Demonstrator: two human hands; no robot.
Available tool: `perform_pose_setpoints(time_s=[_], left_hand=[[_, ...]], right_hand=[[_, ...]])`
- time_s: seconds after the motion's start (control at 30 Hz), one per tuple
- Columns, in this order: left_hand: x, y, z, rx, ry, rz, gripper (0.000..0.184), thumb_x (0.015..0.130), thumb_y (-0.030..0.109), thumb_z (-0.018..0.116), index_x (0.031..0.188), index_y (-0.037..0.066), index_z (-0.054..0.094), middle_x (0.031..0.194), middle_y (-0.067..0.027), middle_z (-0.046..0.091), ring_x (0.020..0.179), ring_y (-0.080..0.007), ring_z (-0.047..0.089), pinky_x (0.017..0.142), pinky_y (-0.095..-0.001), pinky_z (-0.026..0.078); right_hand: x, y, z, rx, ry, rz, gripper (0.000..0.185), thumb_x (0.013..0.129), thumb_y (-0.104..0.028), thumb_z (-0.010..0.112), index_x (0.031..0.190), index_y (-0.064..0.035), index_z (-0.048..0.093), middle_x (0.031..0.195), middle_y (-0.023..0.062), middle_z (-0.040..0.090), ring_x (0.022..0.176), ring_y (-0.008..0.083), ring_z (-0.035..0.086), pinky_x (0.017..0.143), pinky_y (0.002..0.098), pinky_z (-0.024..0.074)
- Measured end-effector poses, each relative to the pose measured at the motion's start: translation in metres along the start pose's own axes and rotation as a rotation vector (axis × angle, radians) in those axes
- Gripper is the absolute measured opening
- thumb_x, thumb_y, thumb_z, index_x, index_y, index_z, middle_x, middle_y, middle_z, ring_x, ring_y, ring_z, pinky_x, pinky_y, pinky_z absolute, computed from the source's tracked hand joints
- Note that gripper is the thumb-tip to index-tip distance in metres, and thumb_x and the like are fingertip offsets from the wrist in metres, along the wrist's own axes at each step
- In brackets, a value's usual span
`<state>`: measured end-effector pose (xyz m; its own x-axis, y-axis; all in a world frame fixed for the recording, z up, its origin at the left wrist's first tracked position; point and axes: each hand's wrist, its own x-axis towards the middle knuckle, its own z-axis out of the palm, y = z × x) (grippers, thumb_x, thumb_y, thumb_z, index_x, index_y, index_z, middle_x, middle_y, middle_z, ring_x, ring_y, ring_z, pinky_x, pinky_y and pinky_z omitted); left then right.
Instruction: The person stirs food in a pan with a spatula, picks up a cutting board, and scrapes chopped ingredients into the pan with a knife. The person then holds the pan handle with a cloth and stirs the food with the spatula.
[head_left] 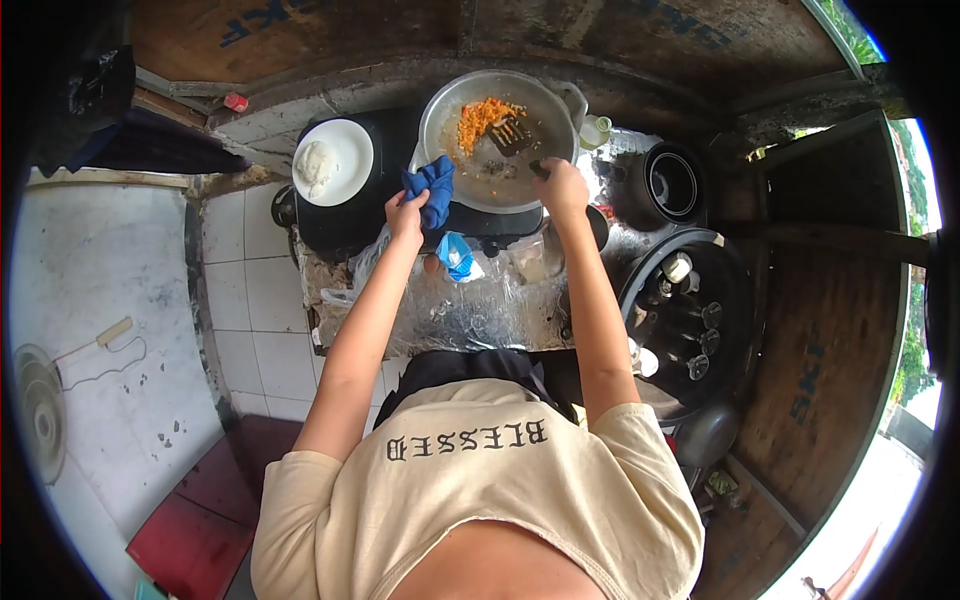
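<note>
A wide metal wok (455, 100) sits on the black stove (330, 222), with chopped orange-red food (484, 118) gathered toward its far left side. My left hand (407, 213) is closed on a folded blue cloth (432, 190) pressed at the wok's left handle, which is mostly hidden. My right hand (562, 187) wraps around the handle of a dark slotted spatula (508, 135). Its slotted head rests in the wok against the food. On the stove's left side stands a white plate (350, 183) with a mound of white rice (316, 165) on it.
Near the foil-covered counter's (480, 318) middle lie a blue packet (455, 256) and a clear plastic container (532, 258). A black pot (672, 184) stands to the right. Below it, a large dark basin (650, 310) holds several glasses and cups. A small jar (595, 132) is beside the wok.
</note>
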<state>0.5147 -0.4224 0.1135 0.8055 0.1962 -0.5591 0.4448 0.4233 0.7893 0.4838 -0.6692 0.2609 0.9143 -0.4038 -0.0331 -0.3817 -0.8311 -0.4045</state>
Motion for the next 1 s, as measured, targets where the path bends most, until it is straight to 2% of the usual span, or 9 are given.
perform_pose_setpoints(time_s=[0.13, 0.2, 0.33, 0.57, 0.67, 0.7, 0.8, 0.97, 1.0], left_hand=[[-0.001, -0.004, -0.001, -0.025, -0.008, -0.005, 0.055, 0.066, 0.002, 0.073, 0.11, -0.007, 0.042, 0.105, -0.0167, 0.053, 0.092, -0.0208, 0.053, 0.082, -0.0306, 0.042], [0.002, -0.007, 0.0, -0.032, 0.002, 0.0, 0.055, 0.065, 0.002, 0.073, 0.11, -0.007, 0.042, 0.105, -0.0166, 0.053, 0.093, -0.0206, 0.053, 0.083, -0.0305, 0.042], [-0.002, -0.005, -0.003, -0.004, 0.0, 0.001, 0.057, 0.065, 0.002, 0.073, 0.111, -0.006, 0.04, 0.105, -0.0161, 0.053, 0.094, -0.0203, 0.052, 0.083, -0.0302, 0.042], [0.0, 0.004, -0.002, 0.01, 0.008, 0.014, 0.056, 0.065, 0.001, 0.073, 0.111, -0.006, 0.041, 0.104, -0.0158, 0.053, 0.092, -0.02, 0.053, 0.082, -0.03, 0.042], [-0.007, 0.009, 0.002, 0.004, 0.019, -0.004, 0.055, 0.066, 0.001, 0.072, 0.111, -0.007, 0.041, 0.104, -0.0161, 0.053, 0.092, -0.02, 0.053, 0.082, -0.0302, 0.042], [-0.004, 0.009, 0.004, -0.007, 0.004, 0.0, 0.055, 0.066, 0.0, 0.072, 0.111, -0.007, 0.041, 0.104, -0.0163, 0.053, 0.092, -0.02, 0.053, 0.082, -0.0302, 0.042], [-0.006, 0.012, 0.001, -0.013, -0.015, 0.003, 0.054, 0.066, 0.0, 0.072, 0.11, -0.008, 0.042, 0.104, -0.0166, 0.053, 0.092, -0.02, 0.054, 0.082, -0.0301, 0.043], [-0.008, 0.011, 0.004, 0.027, -0.002, 0.054, 0.041, 0.072, 0.0, 0.066, 0.108, -0.006, 0.046, 0.099, -0.0136, 0.056, 0.084, -0.0209, 0.059, 0.072, -0.0301, 0.049], [-0.006, 0.009, 0.002, 0.002, -0.01, 0.041, 0.045, 0.07, -0.001, 0.068, 0.108, -0.007, 0.045, 0.1, -0.0144, 0.056, 0.085, -0.0205, 0.057, 0.075, -0.0299, 0.047]], right_hand=[[-0.011, -0.009, -0.059, -0.354, 0.016, 0.027, 0.011, 0.068, -0.013, 0.06, 0.072, -0.0045, 0.065, 0.071, 0.015, 0.064, 0.069, 0.0301, 0.063, 0.06, 0.0362, 0.0505], [-0.004, -0.014, -0.054, -0.368, -0.07, 0.1, 0.013, 0.069, -0.009, 0.053, 0.074, -0.005, 0.064, 0.081, 0.0151, 0.064, 0.079, 0.0303, 0.063, 0.068, 0.0373, 0.0499], [0.047, 0.022, 0.01, -0.305, -0.241, -0.035, 0.023, 0.073, -0.012, 0.053, 0.094, -0.0086, 0.063, 0.094, 0.0137, 0.063, 0.091, 0.0289, 0.06, 0.073, 0.0361, 0.0495], [0.091, 0.023, -0.046, -0.444, -0.035, 0.069, 0.019, 0.074, -0.011, 0.053, 0.086, -0.0079, 0.066, 0.09, 0.0119, 0.064, 0.086, 0.0279, 0.062, 0.071, 0.0361, 0.0494], [0.109, 0.016, -0.016, -0.471, -0.103, -0.111, 0.021, 0.074, -0.011, 0.052, 0.089, -0.0127, 0.067, 0.087, 0.0104, 0.065, 0.085, 0.0275, 0.062, 0.072, 0.036, 0.0493], [0.109, 0.016, -0.008, -0.335, -0.114, -0.224, 0.025, 0.074, -0.011, 0.052, 0.093, -0.02, 0.067, 0.085, 0.0097, 0.065, 0.084, 0.0276, 0.062, 0.072, 0.0358, 0.0492], [0.108, 0.011, -0.019, -0.23, -0.139, -0.381, 0.033, 0.072, -0.012, 0.054, 0.1, -0.0277, 0.063, 0.091, 0.0113, 0.063, 0.085, 0.0291, 0.061, 0.072, 0.0377, 0.049], [0.092, 0.003, -0.072, -0.482, -0.199, -0.155, 0.021, 0.072, -0.012, 0.053, 0.087, -0.0055, 0.065, 0.09, 0.0149, 0.063, 0.088, 0.0294, 0.061, 0.071, 0.0365, 0.0496], [0.087, 0.007, -0.074, -0.49, -0.228, -0.115, 0.022, 0.072, -0.012, 0.052, 0.088, -0.0054, 0.065, 0.091, 0.0151, 0.063, 0.088, 0.029, 0.061, 0.071, 0.0366, 0.0496]])
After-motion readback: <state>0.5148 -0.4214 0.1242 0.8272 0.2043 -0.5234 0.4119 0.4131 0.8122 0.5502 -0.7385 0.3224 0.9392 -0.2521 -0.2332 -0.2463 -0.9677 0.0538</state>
